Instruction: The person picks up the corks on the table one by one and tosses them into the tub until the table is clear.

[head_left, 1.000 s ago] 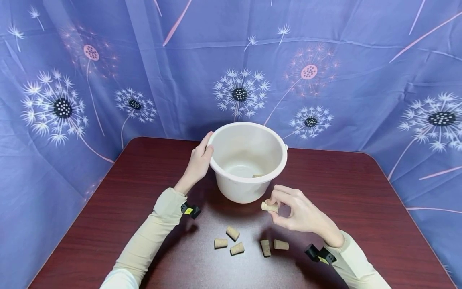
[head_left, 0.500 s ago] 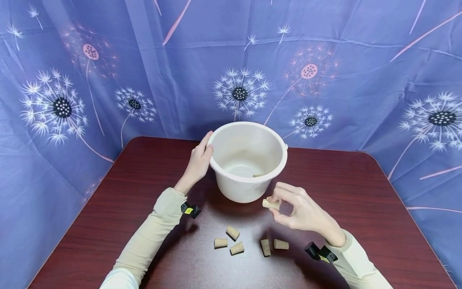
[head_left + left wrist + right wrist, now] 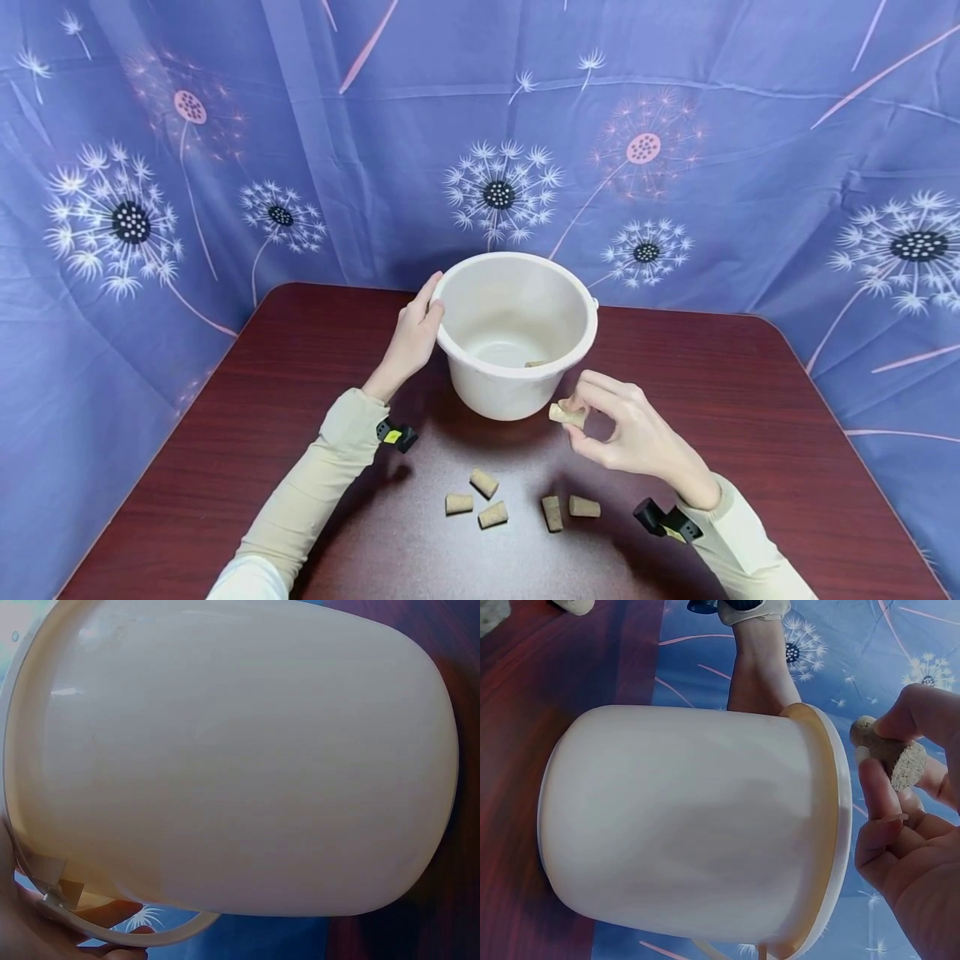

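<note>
Right hand (image 3: 628, 427) pinching a cork stopper (image 3: 567, 415) beside the white bucket (image 3: 491, 393)

Right hand: forearm angling in from the near right, wrist lower than the knuckles. Thumb and fingertips are clamping on the tapered stopper, which is hanging clear of the tabletop, just off the bucket's near right side. The right wrist view is showing it outside the rim, apart from it.

Left hand (image 3: 408, 337): arm stretching in from the near left; thumb and fingers are gripping the bucket's rim at its left side.

Container: bucket is standing mouth up on the dark red table (image 3: 315, 367), toward the far edge. It is holding at least one more cork (image 3: 536, 364), partly showing above the near right rim; the near wall is hiding part of the floor. A curved handle (image 3: 180, 931) is drooping from the rim.

Loose corks (image 3: 492, 516): five are lying nearer than the bucket, three grouping on the left, two sitting side by side on the right.

Beyond, a blue dandelion-print curtain (image 3: 375, 175) is hanging.
</note>
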`<state>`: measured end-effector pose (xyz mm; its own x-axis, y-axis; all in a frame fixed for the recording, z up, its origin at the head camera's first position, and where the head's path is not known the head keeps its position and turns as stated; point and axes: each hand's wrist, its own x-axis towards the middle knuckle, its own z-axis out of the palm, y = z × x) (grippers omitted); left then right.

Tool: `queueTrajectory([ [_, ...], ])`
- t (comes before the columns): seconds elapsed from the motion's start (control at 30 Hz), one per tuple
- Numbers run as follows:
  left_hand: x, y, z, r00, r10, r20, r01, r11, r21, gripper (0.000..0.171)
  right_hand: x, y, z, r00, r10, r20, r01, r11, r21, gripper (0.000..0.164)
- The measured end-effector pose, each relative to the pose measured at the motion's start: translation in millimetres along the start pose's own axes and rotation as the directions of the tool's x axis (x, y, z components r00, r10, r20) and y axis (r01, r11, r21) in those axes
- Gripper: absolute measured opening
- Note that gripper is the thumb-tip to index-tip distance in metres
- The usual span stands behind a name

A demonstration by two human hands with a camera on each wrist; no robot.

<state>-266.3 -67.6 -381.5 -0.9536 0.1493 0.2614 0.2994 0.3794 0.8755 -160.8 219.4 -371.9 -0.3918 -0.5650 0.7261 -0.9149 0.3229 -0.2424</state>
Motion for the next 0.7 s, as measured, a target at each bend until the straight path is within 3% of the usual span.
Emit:
queueTrajectory([
  [0.7, 1.0, -0.7, 0.4, 1.0, -0.003, -0.002, 0.003, 1.0, -0.003, 0.055, 7.5, 1.7, -4.6, 0.998, -0.016, -0.058, 0.014, 0.999, -0.037, 0.014],
])
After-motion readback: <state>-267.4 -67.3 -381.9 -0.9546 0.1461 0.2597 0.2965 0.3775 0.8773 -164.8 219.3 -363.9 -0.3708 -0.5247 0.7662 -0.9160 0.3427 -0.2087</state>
